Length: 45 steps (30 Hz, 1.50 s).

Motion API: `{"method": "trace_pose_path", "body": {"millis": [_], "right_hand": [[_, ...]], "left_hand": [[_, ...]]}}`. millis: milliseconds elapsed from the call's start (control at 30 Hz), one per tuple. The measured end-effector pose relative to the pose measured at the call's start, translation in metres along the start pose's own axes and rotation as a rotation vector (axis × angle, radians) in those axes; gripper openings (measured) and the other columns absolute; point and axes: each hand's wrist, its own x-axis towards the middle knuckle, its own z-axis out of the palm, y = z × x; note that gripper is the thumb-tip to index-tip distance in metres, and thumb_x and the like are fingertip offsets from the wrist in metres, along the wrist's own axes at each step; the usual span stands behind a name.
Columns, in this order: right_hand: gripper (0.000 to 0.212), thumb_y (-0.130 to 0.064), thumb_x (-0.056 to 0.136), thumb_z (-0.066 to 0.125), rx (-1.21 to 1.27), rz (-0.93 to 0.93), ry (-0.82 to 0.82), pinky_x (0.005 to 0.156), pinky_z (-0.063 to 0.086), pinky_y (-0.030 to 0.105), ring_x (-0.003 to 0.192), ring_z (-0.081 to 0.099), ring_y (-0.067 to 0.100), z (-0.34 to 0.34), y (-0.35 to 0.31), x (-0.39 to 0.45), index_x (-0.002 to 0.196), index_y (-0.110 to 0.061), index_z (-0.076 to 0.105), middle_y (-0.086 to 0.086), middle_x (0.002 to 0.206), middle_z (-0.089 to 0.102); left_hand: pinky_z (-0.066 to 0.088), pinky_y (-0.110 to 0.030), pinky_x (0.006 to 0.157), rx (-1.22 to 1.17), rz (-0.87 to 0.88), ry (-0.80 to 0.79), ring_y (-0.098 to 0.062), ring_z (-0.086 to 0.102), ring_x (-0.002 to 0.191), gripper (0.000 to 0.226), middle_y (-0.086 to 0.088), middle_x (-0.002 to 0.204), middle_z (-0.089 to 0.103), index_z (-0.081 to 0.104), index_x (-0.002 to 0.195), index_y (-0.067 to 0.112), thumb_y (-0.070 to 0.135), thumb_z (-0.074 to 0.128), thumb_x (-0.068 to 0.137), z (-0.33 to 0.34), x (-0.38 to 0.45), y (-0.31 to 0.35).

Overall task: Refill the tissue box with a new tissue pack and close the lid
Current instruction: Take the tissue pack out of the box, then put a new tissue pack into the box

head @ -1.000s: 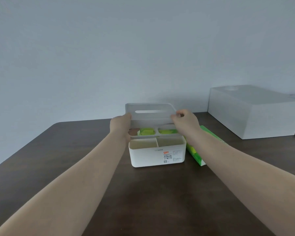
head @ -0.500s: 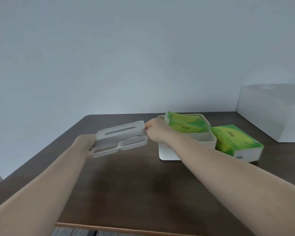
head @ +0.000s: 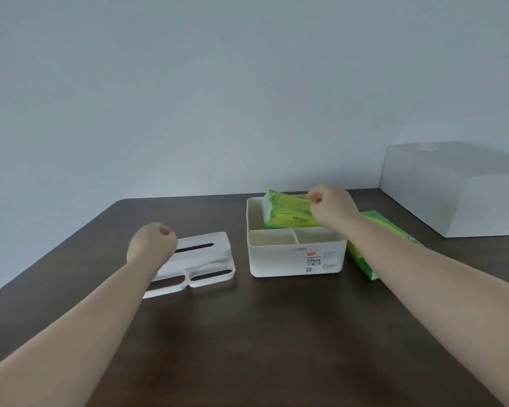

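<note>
**Open tissue box, lid off, two packs on table**

One white tissue box (head: 296, 257) stands open on the dark table (head: 247, 333); its front shows two small empty compartments. One white lid (head: 206, 259), with one long slot and two oval cut-outs, lies flat on the table to the left of the box, apart from it. Two green tissue packs: one tilted pack (head: 285, 212) in the rear compartment, one flat pack (head: 379, 245) on the table just beside the box's right wall. One large white container (head: 459, 189) sits at far right.

Left hand (head: 152, 243): curled into a loose fist over the lid's left part, fingers closed; whether they grip the lid cannot be told. Right hand (head: 332, 205): arm extended over the box, fingers pinched on the tilted pack's upper edge.
</note>
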Motion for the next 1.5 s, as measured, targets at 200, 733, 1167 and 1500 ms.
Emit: {"method": "trace_pose_path", "body": {"millis": [200,733,1167,1500], "right_hand": [[0.037,-0.009,0.086,0.047,-0.031,0.118,0.073,0.097,0.048,0.039,0.118,0.056,0.027,-0.025,0.042,0.004,0.117,-0.016,0.066,0.004,0.125,0.065],[0.022,-0.021,0.083,0.049,-0.071,0.151,0.083,0.088,0.051,0.042,0.105,0.061,0.029,-0.038,0.085,0.003,0.091,-0.015,0.068,0.003,0.102,0.069],[0.108,-0.044,0.057,0.072,-0.263,0.408,-0.286,0.099,0.045,0.045,0.123,0.048,0.034,-0.041,0.092,-0.004,0.148,-0.031,0.016,0.013,0.138,0.047],[0.100,-0.033,0.063,0.075,-0.026,-0.160,-0.008,0.107,0.035,0.044,0.125,0.038,0.035,-0.061,0.033,0.019,0.145,-0.047,0.019,0.013,0.134,0.042]], "left_hand": [[0.046,-0.030,0.071,-0.193,0.206,-0.217,-0.014,0.054,0.068,0.026,0.009,0.073,0.059,0.067,0.089,0.015,0.040,0.057,0.085,0.036,-0.029,0.082],[0.035,-0.029,0.062,-0.353,0.081,0.136,-0.026,0.047,0.069,0.017,0.001,0.059,0.045,0.050,0.067,0.014,0.014,0.047,0.083,0.063,0.002,0.142],[0.035,-0.028,0.056,-0.007,-0.069,0.028,-0.031,0.047,0.063,0.025,-0.010,0.055,0.045,0.049,0.057,0.005,0.003,0.049,0.082,0.052,0.053,0.046],[0.048,-0.039,0.073,-0.026,-0.025,0.065,-0.037,0.058,0.087,0.026,-0.016,0.091,0.063,0.064,0.103,0.003,0.012,0.047,0.085,0.056,0.050,0.043]]}}
